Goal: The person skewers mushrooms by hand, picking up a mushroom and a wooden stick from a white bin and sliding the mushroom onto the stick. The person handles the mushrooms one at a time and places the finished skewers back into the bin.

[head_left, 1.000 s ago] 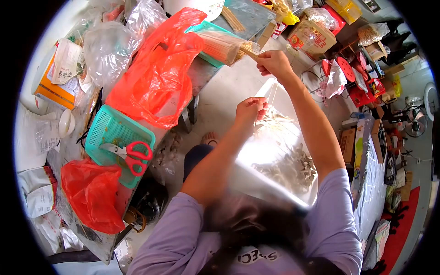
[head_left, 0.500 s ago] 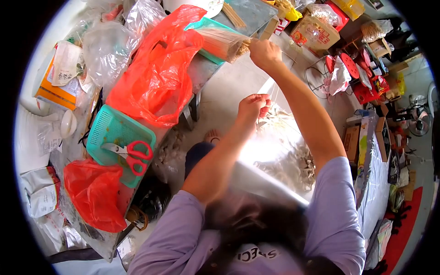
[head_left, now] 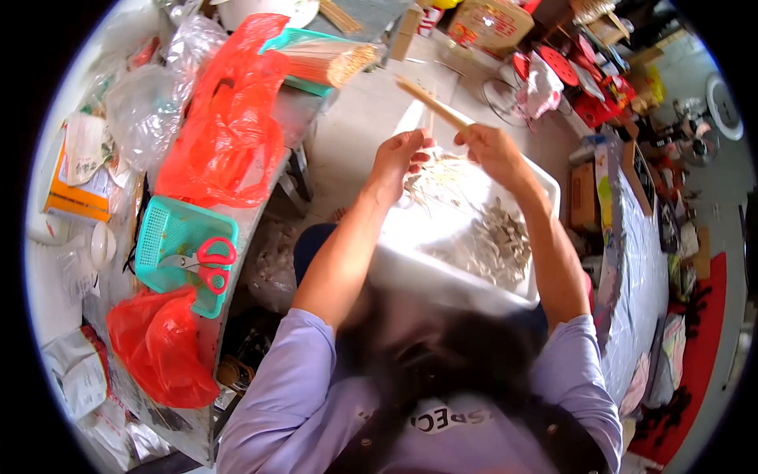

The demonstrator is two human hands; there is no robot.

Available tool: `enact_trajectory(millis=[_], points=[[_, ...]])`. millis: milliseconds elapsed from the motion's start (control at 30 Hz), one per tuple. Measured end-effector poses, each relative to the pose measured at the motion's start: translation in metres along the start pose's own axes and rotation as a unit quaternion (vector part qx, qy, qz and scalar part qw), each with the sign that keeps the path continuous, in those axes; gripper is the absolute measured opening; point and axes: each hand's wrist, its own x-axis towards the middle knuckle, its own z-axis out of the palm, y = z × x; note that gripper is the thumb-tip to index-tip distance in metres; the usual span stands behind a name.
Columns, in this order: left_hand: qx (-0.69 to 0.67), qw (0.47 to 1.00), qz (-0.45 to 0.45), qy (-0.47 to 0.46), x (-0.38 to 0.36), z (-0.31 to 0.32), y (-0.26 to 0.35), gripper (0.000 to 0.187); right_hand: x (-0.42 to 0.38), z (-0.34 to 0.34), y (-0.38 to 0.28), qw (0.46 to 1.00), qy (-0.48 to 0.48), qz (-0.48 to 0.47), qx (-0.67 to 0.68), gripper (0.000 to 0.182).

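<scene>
My right hand (head_left: 493, 154) is closed round one end of a bundle of wooden skewers (head_left: 430, 103), which points up and to the left. To its left, my left hand (head_left: 401, 162) is pinched, with what looks like a thin skewer standing up from the fingers. Below both hands lies a white tray (head_left: 556, 193). Grey, limp strips (head_left: 499, 245) are heaped in its right part, and pale skewers with pieces on them (head_left: 438, 178) lie near its far end. A clear bag of skewers (head_left: 335, 63) rests in a green basket (head_left: 296, 35) at upper left.
On the table at left are a large red plastic bag (head_left: 225, 134), a smaller red bag (head_left: 158, 340) and a green basket (head_left: 154, 229) holding red-handled scissors (head_left: 207, 265). Boxes (head_left: 583, 201) and a covered surface (head_left: 639, 276) stand on the right. A red stool (head_left: 558, 67) is beyond.
My right hand has come away from the bag of skewers, down over the tray, with a bundle of skewers in it. The view has shifted, and more of the tray shows.
</scene>
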Motion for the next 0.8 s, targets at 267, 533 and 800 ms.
enact_trajectory(millis=[267,533,800], points=[[-0.099,0.980,-0.012,-0.171,-0.026,0.018,-0.055,0.017,-0.111,0.064,0.039,0.952,-0.078,0.152,0.253,0.031],[0.014,0.986,-0.029,-0.162,-0.068,0.038,-0.070,0.046,-0.147,0.074,0.073,0.957,-0.012,0.124,0.261,0.033],[-0.021,0.998,0.028,-0.047,-0.068,0.046,-0.073,0.016,-0.220,0.053,0.090,0.938,-0.087,0.136,0.306,0.032]])
